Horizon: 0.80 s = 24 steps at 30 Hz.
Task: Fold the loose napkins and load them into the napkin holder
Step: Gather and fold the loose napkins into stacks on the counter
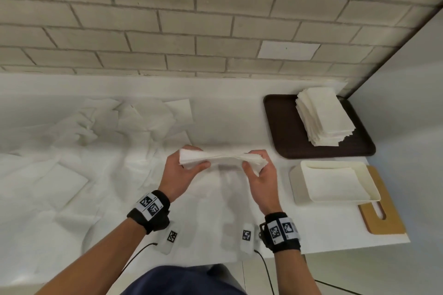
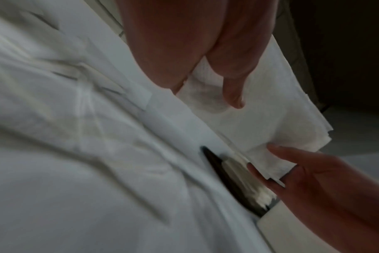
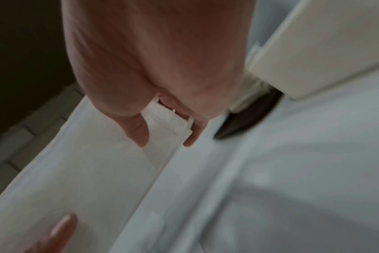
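Both hands hold a small stack of folded white napkins (image 1: 223, 158) above the middle of the white counter. My left hand (image 1: 184, 170) pinches its left end, thumb on the near side. My right hand (image 1: 259, 170) pinches the right end, where the napkin edges fan out. The left wrist view shows the stack (image 2: 260, 123) under my left thumb, with the right hand's fingers (image 2: 292, 164) at its far end. In the right wrist view my right thumb and fingers clamp the napkins (image 3: 162, 119). The cream napkin holder (image 1: 335, 182) lies to the right, with napkins in it.
Loose unfolded napkins (image 1: 100, 127) cover the counter's left half. A dark brown tray (image 1: 282, 127) at the back right carries a tall stack of folded napkins (image 1: 326, 115). A wooden board (image 1: 383, 211) lies under the holder, near the counter's right edge. A brick wall (image 1: 167, 19) rises behind.
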### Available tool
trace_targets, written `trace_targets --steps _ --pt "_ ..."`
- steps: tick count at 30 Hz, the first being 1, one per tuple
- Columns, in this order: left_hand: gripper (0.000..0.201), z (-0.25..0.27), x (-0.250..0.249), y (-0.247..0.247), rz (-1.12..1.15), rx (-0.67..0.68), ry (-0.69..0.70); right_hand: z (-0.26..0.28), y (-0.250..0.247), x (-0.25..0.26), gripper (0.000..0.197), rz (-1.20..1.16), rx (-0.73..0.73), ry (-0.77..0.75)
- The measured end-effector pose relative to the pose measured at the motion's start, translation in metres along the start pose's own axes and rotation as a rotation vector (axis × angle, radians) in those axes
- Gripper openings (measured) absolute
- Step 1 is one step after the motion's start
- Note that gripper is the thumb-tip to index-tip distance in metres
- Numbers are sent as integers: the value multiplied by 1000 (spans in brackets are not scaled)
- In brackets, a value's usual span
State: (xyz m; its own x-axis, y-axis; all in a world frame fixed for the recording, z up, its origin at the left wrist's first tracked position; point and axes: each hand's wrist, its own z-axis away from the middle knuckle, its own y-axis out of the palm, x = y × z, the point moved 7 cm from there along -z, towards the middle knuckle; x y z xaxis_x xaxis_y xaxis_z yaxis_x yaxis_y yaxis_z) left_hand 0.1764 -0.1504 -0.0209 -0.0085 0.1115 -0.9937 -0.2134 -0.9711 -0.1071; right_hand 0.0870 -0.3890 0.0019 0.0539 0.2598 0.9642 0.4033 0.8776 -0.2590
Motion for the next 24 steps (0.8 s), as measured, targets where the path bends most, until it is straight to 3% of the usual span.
trace_targets --steps 2,4,6,11,17,24 --pt "40 6 15 7 -129 47 26 6 11 -30 43 21 -4 92" --pt "46 9 35 7 -187 48 -35 11 19 -52 52 49 -9 163" --pt "38 9 46 6 -185 22 -72 13 22 -59 51 67 -27 168" --pt "21 6 36 6 -180 -27 46 13 18 -47 44 29 -119 64" --pt "42 10 58 16 -246 64 -66 18 26 -65 73 -10 -77 263" --pt "29 -7 43 24 -124 -18 -55 5 31 -68 66 -113 -154 266"
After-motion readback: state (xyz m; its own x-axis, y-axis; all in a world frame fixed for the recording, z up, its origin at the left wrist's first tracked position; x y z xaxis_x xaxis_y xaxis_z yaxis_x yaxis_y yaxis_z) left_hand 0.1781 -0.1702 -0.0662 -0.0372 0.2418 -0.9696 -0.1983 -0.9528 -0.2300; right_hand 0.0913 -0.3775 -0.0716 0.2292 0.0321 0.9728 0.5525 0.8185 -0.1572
